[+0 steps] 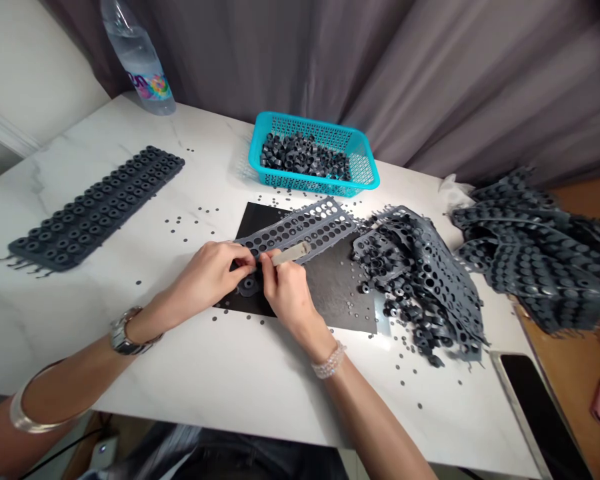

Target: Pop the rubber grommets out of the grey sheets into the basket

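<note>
My left hand (pixel 227 265) pinches the near end of a dark grey perforated rubber sheet (pixel 300 225), over a black mat (pixel 325 293). Rows of round holes run along the sheet, and a ring-shaped rubber piece (pixel 249 285) shows at its near end, between my hands. In my right hand (pixel 291 291) is a tool with a flat cream handle (pixel 293 253), held close to my left fingertips. Its working end is hidden by my fingers. Both hands are closed.
A turquoise basket (pixel 317 183) of small rubber pieces stands behind the mat. An uncut studded strip (pixel 97 203) lies left, with a water bottle (pixel 147 73) beyond. At right are perforated scraps with loose pieces (pixel 425 273), more studded sheets (pixel 535 260) and a phone (pixel 537 407).
</note>
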The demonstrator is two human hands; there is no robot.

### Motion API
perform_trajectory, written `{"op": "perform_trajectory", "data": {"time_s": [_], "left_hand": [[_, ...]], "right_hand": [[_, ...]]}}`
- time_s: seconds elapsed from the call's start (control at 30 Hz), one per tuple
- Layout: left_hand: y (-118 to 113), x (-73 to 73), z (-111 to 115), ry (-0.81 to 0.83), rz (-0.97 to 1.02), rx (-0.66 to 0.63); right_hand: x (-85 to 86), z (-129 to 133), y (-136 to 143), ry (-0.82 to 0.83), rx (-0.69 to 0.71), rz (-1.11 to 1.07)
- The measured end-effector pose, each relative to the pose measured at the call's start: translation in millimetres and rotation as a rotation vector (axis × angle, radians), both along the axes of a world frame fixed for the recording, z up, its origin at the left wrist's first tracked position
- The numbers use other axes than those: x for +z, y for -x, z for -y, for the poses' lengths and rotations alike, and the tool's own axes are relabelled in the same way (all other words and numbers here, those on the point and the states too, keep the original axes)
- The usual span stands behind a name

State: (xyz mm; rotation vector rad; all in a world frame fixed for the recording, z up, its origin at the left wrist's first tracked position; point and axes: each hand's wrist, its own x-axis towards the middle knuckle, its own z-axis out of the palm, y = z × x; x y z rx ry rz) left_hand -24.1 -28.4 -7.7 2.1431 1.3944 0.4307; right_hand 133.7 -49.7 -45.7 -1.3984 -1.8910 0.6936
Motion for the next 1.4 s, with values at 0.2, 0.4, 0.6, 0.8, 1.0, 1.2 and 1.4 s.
{"op": "perform_trajectory", "data": {"time_s": [0.2, 0.4, 0.6, 0.8, 1.0, 1.2, 1.4], "left_hand": [[-3, -4.2, 1, -0.059, -0.07, -0.01], [-4, -5.2, 1, -0.07, -0.096, 0.001], [-5, -2.3, 3, -0.06, -0.02, -0.01], [9, 14.3, -7, 0.205, 0.503, 0.284], [18, 0.6, -24, 0.716, 1.053, 0.44], [11, 4.3, -22, 0.932, 1.248, 0.474], [10, 9.8, -20, 0.977, 1.274, 0.429]], "right_hand": [[-0.3, -2, -5, 0.071, -0.019, -0.165], [-1.1, -3, -6, 0.075, -0.024, -0.201], [-3.0, -1, 1, 0.011, -0.005, -0.067], [-0.5, -3, -2, 0.009, -0.062, -0.084], [1.6, -9, -16, 0.051, -0.155, -0.255], [3.8, -6, -18, 0.056, -0.252, -0.502], [5.7, -6, -22, 0.016, -0.409, -0.754]]}}
